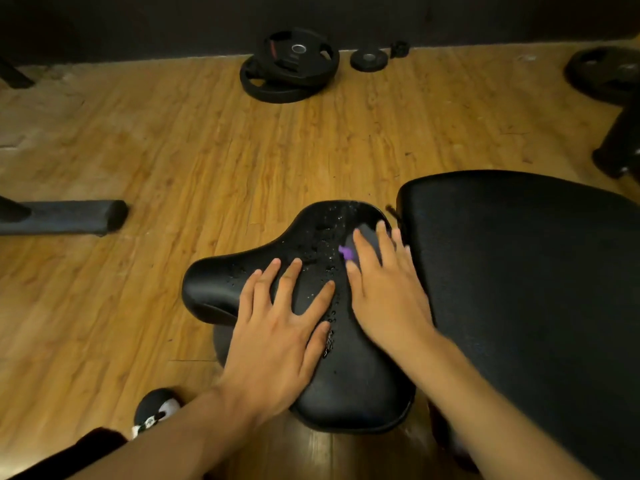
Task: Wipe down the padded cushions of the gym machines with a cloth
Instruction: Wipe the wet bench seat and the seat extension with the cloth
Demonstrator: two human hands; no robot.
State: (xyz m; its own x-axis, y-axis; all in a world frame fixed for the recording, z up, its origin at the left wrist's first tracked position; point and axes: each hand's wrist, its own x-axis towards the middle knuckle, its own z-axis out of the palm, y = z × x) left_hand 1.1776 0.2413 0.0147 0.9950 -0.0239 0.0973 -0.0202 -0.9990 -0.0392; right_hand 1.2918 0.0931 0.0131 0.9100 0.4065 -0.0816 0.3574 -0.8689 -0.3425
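Note:
A black padded seat cushion (349, 382) fills the lower middle, its top speckled with water drops. My left hand (277, 327) lies flat on the cushion's left side with its fingers spread. My right hand (384, 289) presses a dark grey cloth (369, 237) with a purple tag onto the far right part of the cushion, fingers straight over it. Most of the cloth is hidden under that hand. A larger black padded cushion (526, 289) stands just right of the seat.
Wooden floor surrounds the seat. Stacked black weight plates (291, 67) and a small plate (369, 59) lie near the far wall. Another plate (602, 74) and a black machine part (620, 140) are at right. A black frame foot (65, 218) lies at left. My shoe (156, 412) is at lower left.

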